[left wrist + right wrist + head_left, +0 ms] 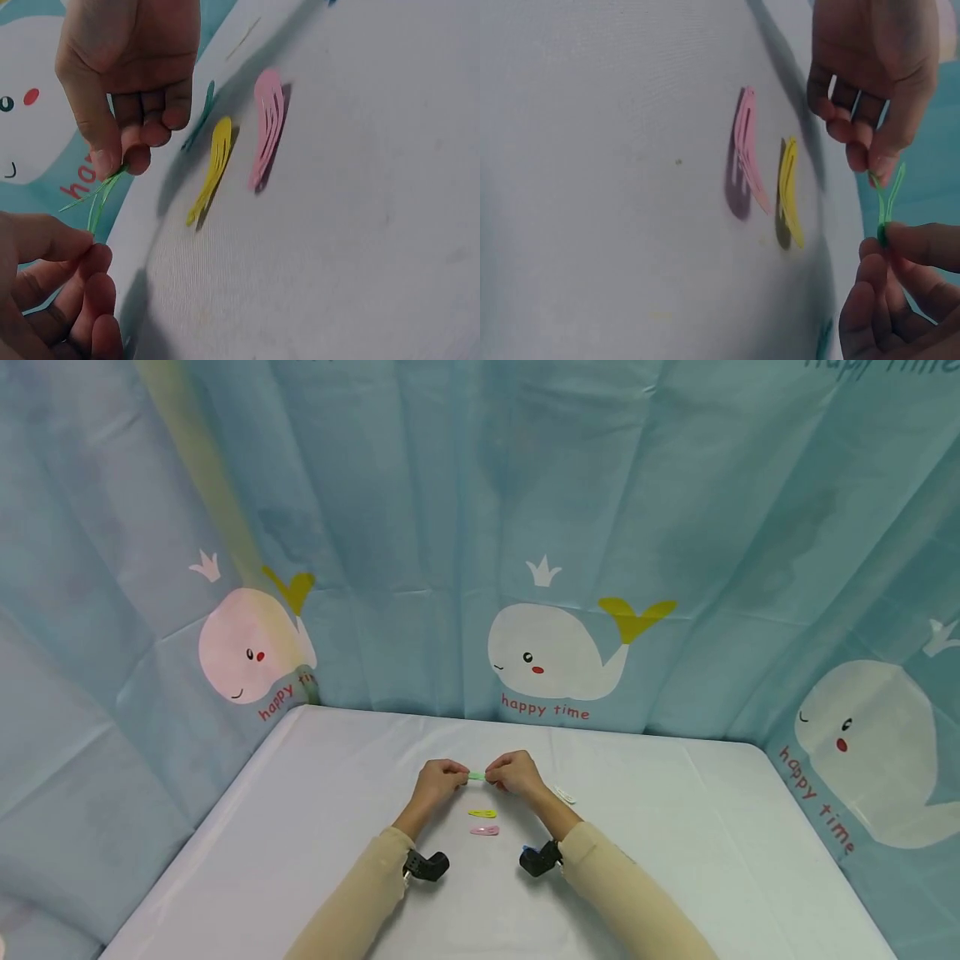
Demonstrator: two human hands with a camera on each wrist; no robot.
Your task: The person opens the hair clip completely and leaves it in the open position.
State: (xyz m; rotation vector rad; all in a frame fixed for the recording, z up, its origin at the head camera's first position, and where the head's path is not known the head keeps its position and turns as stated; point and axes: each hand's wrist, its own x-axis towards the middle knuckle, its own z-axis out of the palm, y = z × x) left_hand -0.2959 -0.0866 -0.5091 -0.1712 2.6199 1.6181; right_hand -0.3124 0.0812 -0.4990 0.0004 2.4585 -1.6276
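Observation:
Over the far middle of the table, a green snap hair clip (476,776) is stretched between two hands. The left hand (437,785) pinches one of its thin ends between thumb and fingertip. At the other end, the right hand (517,773) grips the clip between thumb and forefinger. The clip's two arms stand splayed apart in the right wrist view, one tip free. Nearer the body, a yellow snap clip (482,814) and a pink snap clip (484,831) lie side by side on the table. A teal clip (199,118) rests beneath the right hand.
A white clip (564,795) lies right of the right wrist. Something small and blue (528,847) shows behind the right wrist camera (540,860). The white-covered table (712,860) meets a whale-printed curtain (405,643) at the back and sides.

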